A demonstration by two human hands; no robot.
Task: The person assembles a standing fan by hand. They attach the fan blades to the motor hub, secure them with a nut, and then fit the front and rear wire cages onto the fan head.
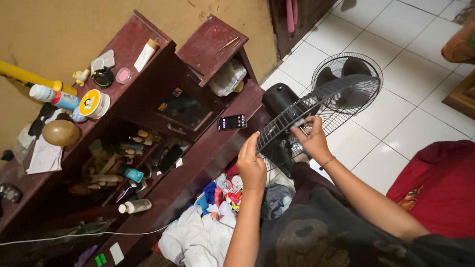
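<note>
- The front fan grille (297, 126), a round cage of thin dark wire, is held tilted against the fan's black motor housing (278, 99), above the white tiled floor (396, 29) and just beside the outer edge of the dark red wooden shelf unit (198, 163).
- The left hand (251, 165) cups the grille's rim on the near side, fingers (249, 147) curled around the outer ring.
- The right hand (312, 138) pinches the wire nearer the grille's centre; its fingers (302, 129) are clenched on the spokes, and whether a small clip or part sits between them cannot be told.
- The rear grille with the fan blades (348, 81) stands behind, farther out over the floor.
- Judged from its build, the grille is light but springy: the thin wires would bend if squeezed mid-span, so the stiffer outer ring is the better place to grip, with two hands set apart to stop it twisting.
- The wire looks smooth and may slip in the fingers.
- A smartphone (231, 122) lies on the shelf's edge near the fan, screen lit.
- A heap of crumpled clothes (208, 222) lies below the left forearm.
</note>
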